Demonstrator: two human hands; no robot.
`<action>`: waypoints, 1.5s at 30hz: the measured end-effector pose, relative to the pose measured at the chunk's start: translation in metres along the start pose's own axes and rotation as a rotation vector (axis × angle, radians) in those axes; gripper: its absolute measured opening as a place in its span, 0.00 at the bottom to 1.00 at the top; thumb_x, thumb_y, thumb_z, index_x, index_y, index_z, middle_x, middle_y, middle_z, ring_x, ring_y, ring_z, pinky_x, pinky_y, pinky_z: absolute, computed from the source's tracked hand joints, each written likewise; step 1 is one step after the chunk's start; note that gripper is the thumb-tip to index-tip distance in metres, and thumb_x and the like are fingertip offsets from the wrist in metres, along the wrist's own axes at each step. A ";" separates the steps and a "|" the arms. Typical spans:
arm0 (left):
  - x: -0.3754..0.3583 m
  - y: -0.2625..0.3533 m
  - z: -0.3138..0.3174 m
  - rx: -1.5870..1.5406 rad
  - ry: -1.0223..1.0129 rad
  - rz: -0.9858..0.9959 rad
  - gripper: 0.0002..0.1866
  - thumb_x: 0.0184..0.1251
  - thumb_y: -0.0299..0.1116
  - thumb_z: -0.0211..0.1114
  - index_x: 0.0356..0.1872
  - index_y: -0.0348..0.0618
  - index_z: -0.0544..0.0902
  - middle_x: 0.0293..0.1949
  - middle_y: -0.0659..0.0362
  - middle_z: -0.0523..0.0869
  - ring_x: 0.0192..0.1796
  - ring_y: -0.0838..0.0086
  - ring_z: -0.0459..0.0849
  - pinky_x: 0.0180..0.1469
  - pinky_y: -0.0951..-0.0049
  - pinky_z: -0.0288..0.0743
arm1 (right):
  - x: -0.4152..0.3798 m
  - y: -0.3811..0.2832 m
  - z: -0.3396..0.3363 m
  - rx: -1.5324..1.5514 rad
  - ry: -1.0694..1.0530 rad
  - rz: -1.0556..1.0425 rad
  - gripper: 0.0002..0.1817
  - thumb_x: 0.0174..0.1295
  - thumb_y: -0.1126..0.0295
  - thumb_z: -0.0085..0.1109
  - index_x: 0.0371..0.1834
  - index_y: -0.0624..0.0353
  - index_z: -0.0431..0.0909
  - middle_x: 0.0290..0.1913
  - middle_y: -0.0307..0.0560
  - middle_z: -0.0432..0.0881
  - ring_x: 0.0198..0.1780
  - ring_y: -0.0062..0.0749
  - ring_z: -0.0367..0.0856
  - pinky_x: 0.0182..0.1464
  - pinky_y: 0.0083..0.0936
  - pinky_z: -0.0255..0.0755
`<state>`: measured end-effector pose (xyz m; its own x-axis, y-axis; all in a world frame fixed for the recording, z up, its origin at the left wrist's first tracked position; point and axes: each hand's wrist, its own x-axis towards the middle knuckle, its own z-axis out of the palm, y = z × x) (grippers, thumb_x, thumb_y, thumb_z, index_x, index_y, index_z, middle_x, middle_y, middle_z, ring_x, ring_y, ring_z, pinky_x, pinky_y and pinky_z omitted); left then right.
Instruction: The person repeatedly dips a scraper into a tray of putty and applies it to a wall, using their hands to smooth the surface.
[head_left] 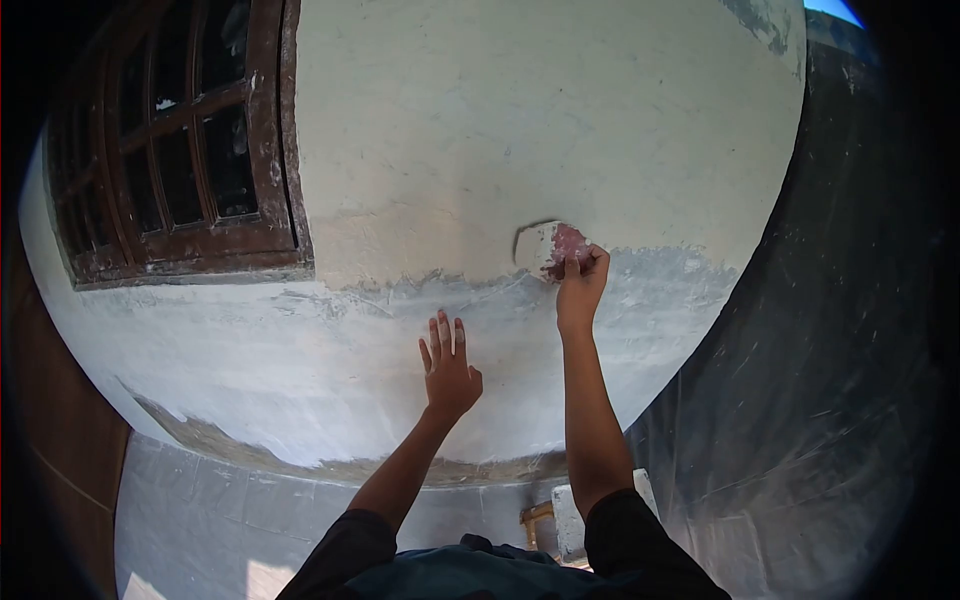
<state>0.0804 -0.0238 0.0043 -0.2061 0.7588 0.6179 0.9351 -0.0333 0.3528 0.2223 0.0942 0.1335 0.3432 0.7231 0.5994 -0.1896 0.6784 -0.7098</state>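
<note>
In front of me stands a wall (pixel 430 130), cream in its upper part and whitish below, with a rough grey band between. My right hand (pixel 583 285) pinches the right edge of a flat scraper (pixel 553 248), pale on the left and reddish on the right, which lies close against the wall at the top of the grey band. Lower and to the left, my left hand (pixel 450 368) is spread with its fingers pointing up, at the whitish part of the wall. It holds nothing, and its fingertips look pale.
A brown wooden window (pixel 190 140) with several panes is at the upper left. A dark sheet or wall (pixel 800 380) runs down the right side. Below, a whitish block-like object (pixel 568 520) and a piece of wood (pixel 533 520) show beside my right arm above the grey floor (pixel 210 510).
</note>
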 end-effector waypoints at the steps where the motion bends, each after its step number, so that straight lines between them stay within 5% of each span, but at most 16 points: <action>1: -0.002 0.000 0.000 -0.001 -0.005 0.008 0.44 0.50 0.29 0.56 0.72 0.35 0.47 0.74 0.42 0.39 0.76 0.48 0.37 0.72 0.42 0.35 | -0.004 0.000 0.006 -0.076 -0.064 -0.022 0.12 0.62 0.81 0.49 0.48 0.65 0.66 0.40 0.46 0.73 0.40 0.26 0.73 0.43 0.22 0.70; 8: -0.001 -0.004 -0.009 0.028 -0.064 0.026 0.44 0.51 0.30 0.56 0.72 0.37 0.47 0.74 0.42 0.39 0.76 0.49 0.38 0.72 0.43 0.35 | -0.002 0.010 -0.007 0.020 0.121 0.094 0.13 0.63 0.81 0.50 0.49 0.64 0.66 0.39 0.43 0.71 0.38 0.23 0.70 0.41 0.22 0.69; 12: -0.004 -0.005 -0.008 0.031 -0.059 0.037 0.44 0.51 0.31 0.57 0.72 0.38 0.49 0.74 0.43 0.40 0.76 0.50 0.38 0.71 0.42 0.35 | -0.015 0.009 0.005 -0.055 -0.170 -0.002 0.13 0.63 0.82 0.48 0.50 0.64 0.66 0.38 0.42 0.71 0.37 0.22 0.69 0.41 0.20 0.69; 16: -0.003 -0.009 -0.012 0.035 -0.080 0.051 0.44 0.51 0.31 0.57 0.72 0.39 0.49 0.74 0.44 0.40 0.76 0.51 0.38 0.71 0.42 0.34 | -0.009 0.007 -0.015 0.052 0.070 0.118 0.11 0.63 0.82 0.47 0.49 0.63 0.66 0.41 0.44 0.72 0.40 0.23 0.72 0.42 0.20 0.70; 22: -0.003 -0.009 -0.013 0.017 -0.076 0.061 0.44 0.50 0.31 0.57 0.72 0.38 0.50 0.74 0.43 0.40 0.76 0.50 0.38 0.71 0.40 0.35 | -0.021 0.006 0.007 -0.025 -0.063 0.057 0.12 0.64 0.81 0.48 0.50 0.63 0.65 0.42 0.44 0.73 0.40 0.23 0.73 0.44 0.21 0.71; 26: -0.001 -0.012 -0.011 0.048 -0.094 0.068 0.46 0.50 0.32 0.61 0.72 0.40 0.49 0.74 0.42 0.39 0.76 0.49 0.38 0.70 0.40 0.38 | -0.014 0.016 -0.007 0.182 0.197 0.210 0.11 0.65 0.80 0.48 0.50 0.62 0.66 0.41 0.43 0.74 0.38 0.23 0.73 0.42 0.23 0.71; 32: -0.004 -0.011 -0.011 0.007 -0.098 0.063 0.45 0.50 0.32 0.58 0.72 0.38 0.48 0.74 0.43 0.40 0.76 0.48 0.38 0.70 0.38 0.36 | -0.024 0.020 0.005 0.083 0.017 0.087 0.13 0.62 0.81 0.49 0.50 0.64 0.67 0.41 0.42 0.72 0.38 0.21 0.71 0.41 0.19 0.69; 35: -0.003 -0.012 -0.013 0.035 -0.115 0.077 0.47 0.50 0.33 0.61 0.72 0.40 0.48 0.74 0.41 0.38 0.76 0.48 0.37 0.70 0.38 0.37 | -0.023 0.013 -0.002 0.103 0.173 0.164 0.14 0.62 0.82 0.48 0.51 0.64 0.67 0.41 0.44 0.73 0.39 0.22 0.71 0.43 0.19 0.69; 42: -0.003 -0.014 -0.012 0.074 -0.125 0.086 0.46 0.50 0.33 0.58 0.73 0.41 0.48 0.74 0.43 0.39 0.76 0.49 0.38 0.70 0.38 0.34 | -0.025 0.016 0.007 -0.001 0.050 0.095 0.15 0.62 0.82 0.49 0.52 0.65 0.66 0.40 0.45 0.73 0.39 0.24 0.71 0.43 0.22 0.69; 45: -0.003 -0.015 -0.012 0.066 -0.110 0.092 0.46 0.50 0.32 0.58 0.73 0.41 0.48 0.74 0.43 0.40 0.76 0.49 0.38 0.70 0.38 0.34 | -0.026 0.011 -0.009 0.201 0.249 0.217 0.14 0.63 0.81 0.49 0.51 0.65 0.65 0.40 0.44 0.72 0.39 0.24 0.72 0.43 0.22 0.72</action>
<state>0.0632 -0.0337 0.0052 -0.0897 0.8212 0.5636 0.9662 -0.0656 0.2493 0.2191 0.0819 0.1066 0.4837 0.8155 0.3177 -0.4506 0.5432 -0.7084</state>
